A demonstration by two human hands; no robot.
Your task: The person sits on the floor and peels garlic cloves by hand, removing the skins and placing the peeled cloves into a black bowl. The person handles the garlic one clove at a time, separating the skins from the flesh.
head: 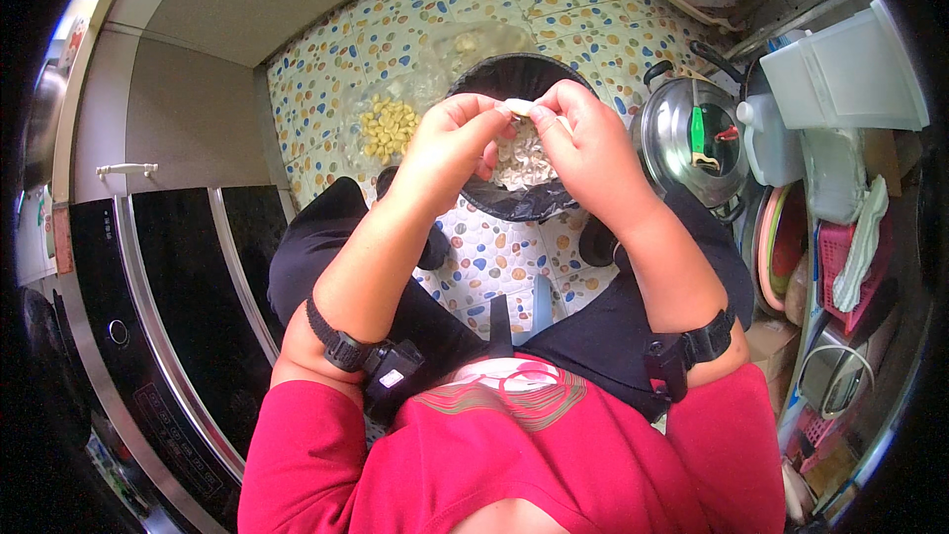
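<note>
My left hand and my right hand meet over a black bin with a dark plastic liner. Between the fingertips of both hands is a small pale piece that looks like a garlic clove. Whitish skins or shells lie heaped in the bin beneath my hands. To the left of the bin, a pile of small yellow pieces, like peeled cloves, rests on clear plastic on the floor. A clear plastic bag with pale pieces lies beyond the bin.
A lidded steel pot stands close on the right, with a green-handled peeler on its lid. Near it are a white plastic jug and a translucent container. Cabinets and a black-fronted appliance line the left side.
</note>
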